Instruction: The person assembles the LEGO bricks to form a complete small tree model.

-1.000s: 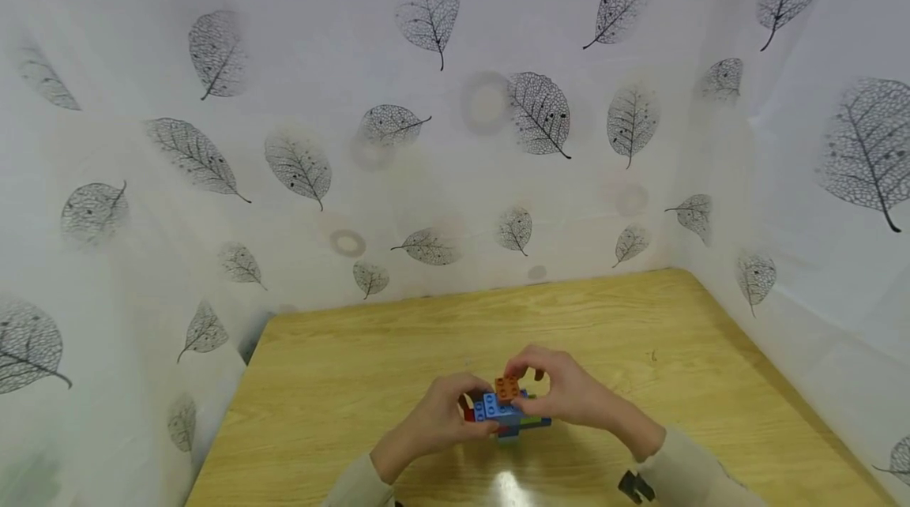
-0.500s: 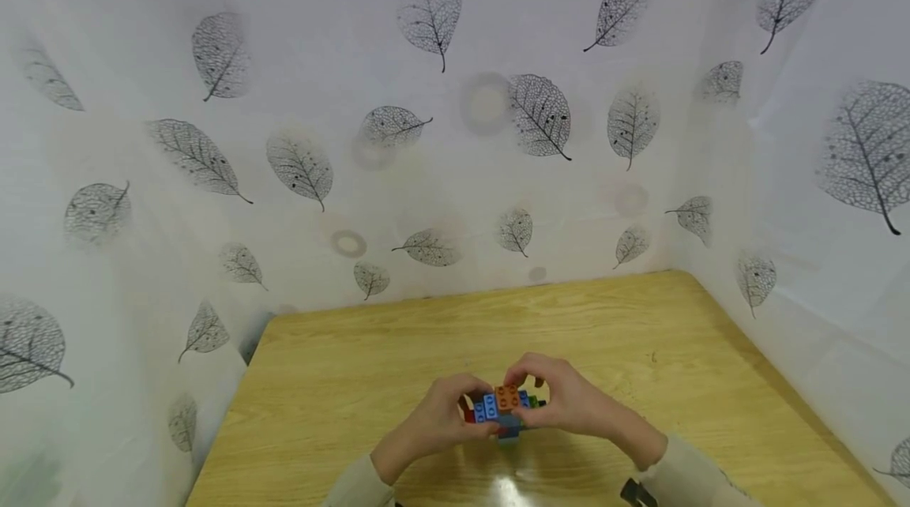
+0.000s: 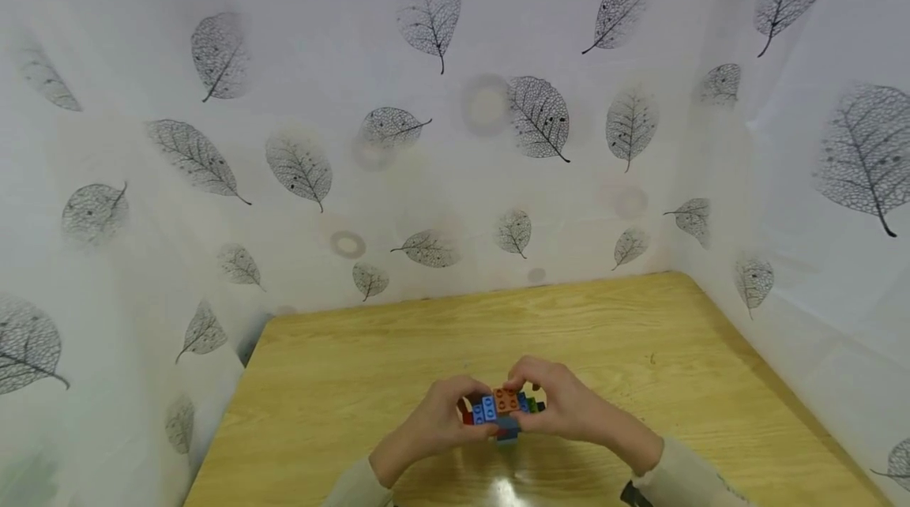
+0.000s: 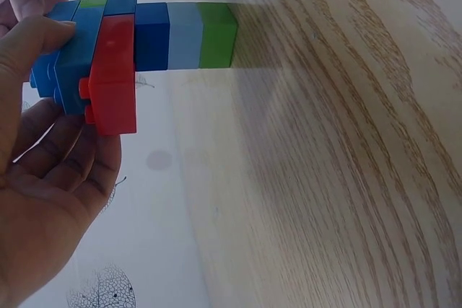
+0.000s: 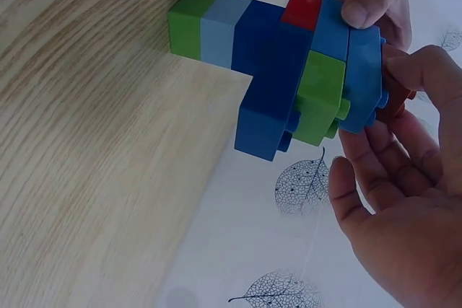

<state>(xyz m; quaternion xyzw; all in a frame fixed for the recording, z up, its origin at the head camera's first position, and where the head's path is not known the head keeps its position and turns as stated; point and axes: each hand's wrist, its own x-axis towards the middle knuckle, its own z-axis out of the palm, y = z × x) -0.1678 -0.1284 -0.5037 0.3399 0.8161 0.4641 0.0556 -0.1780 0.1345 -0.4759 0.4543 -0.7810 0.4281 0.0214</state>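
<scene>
A toy-brick build (image 4: pixel 97 55) stands on the table on a column of green, pale blue and dark blue bricks. Wider red (image 4: pixel 114 73), blue and green (image 5: pixel 317 95) bricks spread out above that column. With thumb and fingers, my left hand (image 3: pixel 444 418) grips the build's left side, around the blue bricks (image 3: pixel 483 411). My right hand (image 3: pixel 569 406) pinches an orange-brown brick (image 3: pixel 506 400) between thumb and fingers, on top of the blue ones. In the right wrist view this brick (image 5: pixel 393 102) is partly covered by the thumb; whether it is fully seated I cannot tell.
The build stands near the front of a wood-grain table (image 3: pixel 355 357). White curtains with a leaf print (image 3: pixel 455 175) close in the back and sides. A dark object (image 3: pixel 633 493) shows by the right sleeve.
My right hand has come down slightly toward me with the orange-brown brick, which now lies lower and flatter on the blue bricks. The left hand has kept its hold almost unmoved.
</scene>
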